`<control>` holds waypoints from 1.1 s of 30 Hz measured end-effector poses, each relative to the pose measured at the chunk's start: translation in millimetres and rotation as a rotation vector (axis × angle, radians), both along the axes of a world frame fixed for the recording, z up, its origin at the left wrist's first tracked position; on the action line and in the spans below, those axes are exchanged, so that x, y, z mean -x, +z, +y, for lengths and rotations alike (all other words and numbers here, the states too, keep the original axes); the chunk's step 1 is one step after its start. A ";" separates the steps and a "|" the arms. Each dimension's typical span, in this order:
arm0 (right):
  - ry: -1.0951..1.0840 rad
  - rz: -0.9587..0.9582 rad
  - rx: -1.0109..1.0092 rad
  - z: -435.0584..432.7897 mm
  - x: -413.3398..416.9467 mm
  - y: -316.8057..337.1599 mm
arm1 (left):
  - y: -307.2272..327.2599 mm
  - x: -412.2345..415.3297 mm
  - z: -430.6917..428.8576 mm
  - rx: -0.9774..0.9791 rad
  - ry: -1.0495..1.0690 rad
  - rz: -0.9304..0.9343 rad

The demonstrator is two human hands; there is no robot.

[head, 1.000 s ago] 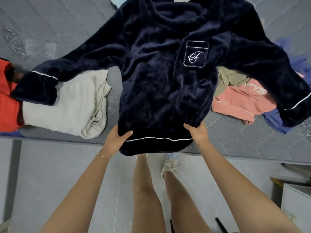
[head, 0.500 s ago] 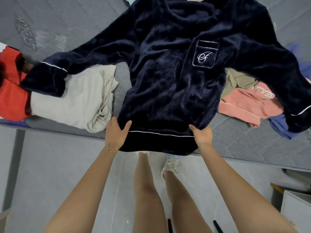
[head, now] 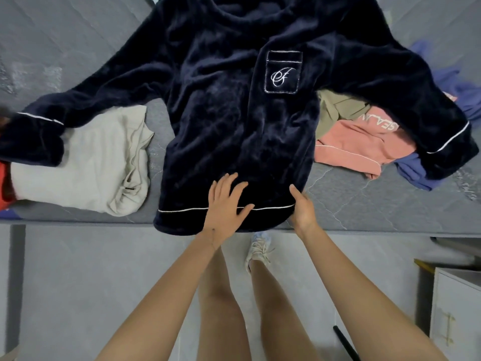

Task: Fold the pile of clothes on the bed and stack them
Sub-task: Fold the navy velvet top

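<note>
A navy velvet pyjama top [head: 229,105] with white piping and a chest pocket lies spread face up on the grey mattress [head: 359,204], sleeves out to both sides. My left hand [head: 225,204] rests flat on its hem near the middle, fingers spread. My right hand [head: 302,209] holds the hem's right corner, thumb on top. A folded cream garment [head: 86,162] lies to the left, with a red one [head: 4,183] beyond it. The unfolded pile on the right holds a pink top [head: 361,147], an olive piece [head: 335,110] and blue-purple clothes [head: 458,87].
The mattress edge runs across the view just below the hem, with grey floor [head: 78,282] beneath. My legs and a white sneaker [head: 257,251] stand close to it. A white cabinet [head: 455,308] is at the lower right.
My left hand let go of the hem's left corner and slid right, now lying flat on the hem. The top has settled flat on the mattress. My right hand stays at the right corner.
</note>
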State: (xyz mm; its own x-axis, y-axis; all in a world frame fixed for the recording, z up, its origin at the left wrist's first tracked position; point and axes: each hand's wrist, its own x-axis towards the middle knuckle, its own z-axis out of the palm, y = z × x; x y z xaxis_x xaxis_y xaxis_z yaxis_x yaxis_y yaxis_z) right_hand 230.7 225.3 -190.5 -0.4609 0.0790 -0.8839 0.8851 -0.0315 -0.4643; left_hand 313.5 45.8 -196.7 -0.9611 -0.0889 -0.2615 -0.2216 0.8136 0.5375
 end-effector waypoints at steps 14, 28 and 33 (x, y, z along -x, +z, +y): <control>0.042 0.226 0.073 36.1 13.7 26.8 | 15.5 40.8 65.0 -0.358 0.083 0.065; 0.301 0.346 -0.010 2.9 20.8 10.7 | 17.6 79.2 3.0 -0.663 0.609 0.061; 0.389 0.422 -0.042 -25.7 27.8 13.5 | 12.3 83.1 -22.8 -0.831 0.862 -0.005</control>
State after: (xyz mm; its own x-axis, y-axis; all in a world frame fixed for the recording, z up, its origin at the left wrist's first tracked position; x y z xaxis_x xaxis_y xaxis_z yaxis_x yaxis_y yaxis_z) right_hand 202.9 199.6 -177.0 -0.7754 -0.1355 -0.6168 0.5656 0.2855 -0.7737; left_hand 230.4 22.9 -184.4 -0.6666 -0.5053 -0.5480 -0.5272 -0.2001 0.8259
